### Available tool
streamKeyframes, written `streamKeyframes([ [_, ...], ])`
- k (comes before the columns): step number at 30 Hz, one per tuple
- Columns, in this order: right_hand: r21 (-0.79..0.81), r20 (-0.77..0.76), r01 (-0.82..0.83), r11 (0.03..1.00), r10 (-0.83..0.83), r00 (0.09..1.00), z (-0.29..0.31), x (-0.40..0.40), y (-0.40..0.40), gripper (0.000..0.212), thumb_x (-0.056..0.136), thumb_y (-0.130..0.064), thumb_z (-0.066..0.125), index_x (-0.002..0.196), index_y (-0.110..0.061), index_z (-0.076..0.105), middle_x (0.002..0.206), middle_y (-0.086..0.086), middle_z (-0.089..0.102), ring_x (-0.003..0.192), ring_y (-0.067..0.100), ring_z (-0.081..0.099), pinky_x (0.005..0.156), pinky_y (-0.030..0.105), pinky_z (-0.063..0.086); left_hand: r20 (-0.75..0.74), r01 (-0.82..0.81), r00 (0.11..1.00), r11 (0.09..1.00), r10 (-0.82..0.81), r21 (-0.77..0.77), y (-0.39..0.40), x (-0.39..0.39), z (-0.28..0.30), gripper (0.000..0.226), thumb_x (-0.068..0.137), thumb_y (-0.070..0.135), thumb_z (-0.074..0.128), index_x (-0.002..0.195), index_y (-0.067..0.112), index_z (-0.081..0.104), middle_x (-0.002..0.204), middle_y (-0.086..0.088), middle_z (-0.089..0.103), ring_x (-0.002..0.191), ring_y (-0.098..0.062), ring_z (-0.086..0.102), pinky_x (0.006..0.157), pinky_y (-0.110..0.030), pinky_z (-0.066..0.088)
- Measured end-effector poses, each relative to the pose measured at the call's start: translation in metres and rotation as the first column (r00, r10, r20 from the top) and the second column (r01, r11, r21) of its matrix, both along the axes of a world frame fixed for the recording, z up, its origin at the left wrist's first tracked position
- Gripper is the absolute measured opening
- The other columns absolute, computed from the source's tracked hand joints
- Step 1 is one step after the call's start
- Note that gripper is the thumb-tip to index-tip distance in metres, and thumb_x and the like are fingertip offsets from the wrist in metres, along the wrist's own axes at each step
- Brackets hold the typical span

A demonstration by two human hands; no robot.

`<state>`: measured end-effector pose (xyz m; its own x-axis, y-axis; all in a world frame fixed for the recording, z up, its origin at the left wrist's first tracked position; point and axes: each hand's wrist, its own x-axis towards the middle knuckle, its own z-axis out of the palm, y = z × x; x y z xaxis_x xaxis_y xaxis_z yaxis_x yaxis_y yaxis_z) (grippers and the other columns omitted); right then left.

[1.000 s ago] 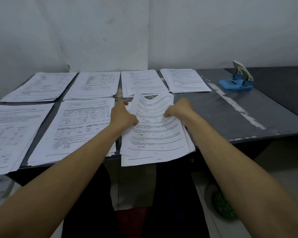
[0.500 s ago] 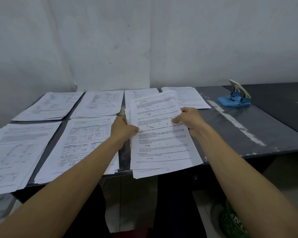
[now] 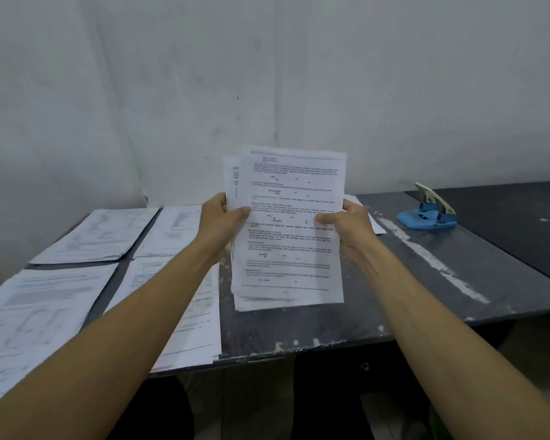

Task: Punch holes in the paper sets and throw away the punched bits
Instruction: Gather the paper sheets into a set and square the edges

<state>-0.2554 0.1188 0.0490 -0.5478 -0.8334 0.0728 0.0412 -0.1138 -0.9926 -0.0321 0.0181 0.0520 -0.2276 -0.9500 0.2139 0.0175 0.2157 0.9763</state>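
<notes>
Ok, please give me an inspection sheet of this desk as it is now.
Surface: dark table, scuffed, with a pale streak.
Job's things: paper set held upright, bottom edge at the table; blue hole punch at far right, untouched.
Clutter: other paper sets lying flat at left.
Hands: left hand and right hand grip the set's side edges.
Cables: nothing seen.
Surroundings: white wall behind.

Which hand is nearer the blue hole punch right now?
Right. The right hand grips the right edge of the held paper set, with bare table between it and the hole punch. The left hand grips the set's left edge, farther away.
</notes>
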Motion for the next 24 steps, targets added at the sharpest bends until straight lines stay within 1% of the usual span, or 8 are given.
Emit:
streamKeyframes([
  [3,-0.065,-0.038,0.029,0.997,-0.032,0.999,0.02,0.002,-0.005,0.024,0.082,0.002,0.074,0.094,-0.018,0.07,0.093,-0.003,0.076,0.084,0.019,0.074,0.069,0.033,0.061,-0.013,-0.015,1.0,0.992,0.014,-0.124,0.0,0.0,0.028,0.018,0.092,0.009,0.069,0.102,0.023,0.064,0.099,0.013,0.07,0.074,-0.001,0.072,0.058,-0.017,0.056],
  [5,-0.112,-0.052,0.033,0.993,-0.039,0.998,0.028,0.002,-0.007,0.025,0.082,0.002,0.074,0.094,-0.02,0.071,0.093,-0.004,0.077,0.086,0.018,0.074,0.073,0.035,0.061,-0.027,-0.031,0.999,0.984,0.026,-0.176,0.001,0.0,0.037,0.017,0.092,0.011,0.068,0.1,0.025,0.063,0.099,0.014,0.07,0.077,-0.002,0.072,0.059,-0.017,0.056],
  [8,-0.149,-0.088,0.031,0.988,-0.045,0.995,0.031,0.005,-0.006,0.024,0.081,0.0,0.074,0.1,-0.015,0.072,0.094,-0.004,0.077,0.083,0.016,0.075,0.069,0.031,0.062,-0.048,-0.045,0.998,0.977,0.035,-0.208,0.003,0.003,0.036,0.015,0.091,0.018,0.071,0.103,0.023,0.064,0.102,0.01,0.072,0.082,-0.005,0.072,0.065,-0.021,0.058],
  [11,-0.123,-0.153,0.033,0.992,-0.052,0.987,0.023,0.007,-0.004,0.029,0.081,-0.003,0.074,0.108,-0.009,0.069,0.098,0.0,0.074,0.086,0.018,0.072,0.064,0.026,0.059,-0.04,-0.039,0.999,0.981,0.032,-0.192,0.003,0.005,0.021,0.02,0.09,0.027,0.074,0.107,0.02,0.065,0.102,0.006,0.073,0.084,-0.007,0.073,0.07,-0.026,0.06],
  [13,-0.102,-0.18,0.033,0.994,-0.051,0.982,0.019,0.009,-0.005,0.029,0.083,-0.003,0.071,0.111,-0.012,0.066,0.101,-0.001,0.072,0.089,0.017,0.07,0.063,0.024,0.056,-0.007,-0.031,1.0,0.978,0.03,-0.206,0.002,0.003,0.013,0.018,0.092,0.03,0.071,0.108,0.025,0.064,0.103,0.01,0.073,0.082,-0.005,0.072,0.066,-0.023,0.06],
  [17,-0.12,-0.208,0.039,0.992,-0.064,0.976,0.027,0.013,-0.006,0.021,0.086,-0.005,0.066,0.096,-0.023,0.065,0.098,-0.005,0.072,0.085,0.015,0.07,0.056,0.022,0.055,0.012,-0.031,0.999,0.969,0.034,-0.246,0.003,-0.004,0.018,0.022,0.096,0.027,0.065,0.117,0.021,0.061,0.107,0.01,0.07,0.085,-0.008,0.071,0.061,-0.019,0.058],
  [22,-0.163,-0.217,0.077,0.984,-0.112,0.97,0.039,0.012,-0.008,0.025,0.081,-0.007,0.071,0.101,-0.021,0.067,0.098,-0.006,0.073,0.086,0.013,0.071,0.067,0.03,0.06,-0.047,-0.018,0.999,0.962,0.005,-0.273,0.007,-0.006,0.033,0.026,0.093,0.027,0.07,0.117,0.024,0.061,0.105,0.013,0.07,0.083,-0.003,0.071,0.059,-0.014,0.055],
  [24,-0.131,-0.216,0.087,0.987,-0.115,0.97,0.036,0.012,-0.008,0.026,0.08,-0.007,0.07,0.104,-0.018,0.067,0.098,-0.004,0.073,0.087,0.016,0.071,0.066,0.031,0.059,-0.043,-0.007,0.999,0.962,-0.004,-0.274,0.008,-0.004,0.031,0.026,0.091,0.027,0.072,0.116,0.026,0.063,0.103,0.015,0.071,0.083,-0.002,0.071,0.06,-0.014,0.055],
])
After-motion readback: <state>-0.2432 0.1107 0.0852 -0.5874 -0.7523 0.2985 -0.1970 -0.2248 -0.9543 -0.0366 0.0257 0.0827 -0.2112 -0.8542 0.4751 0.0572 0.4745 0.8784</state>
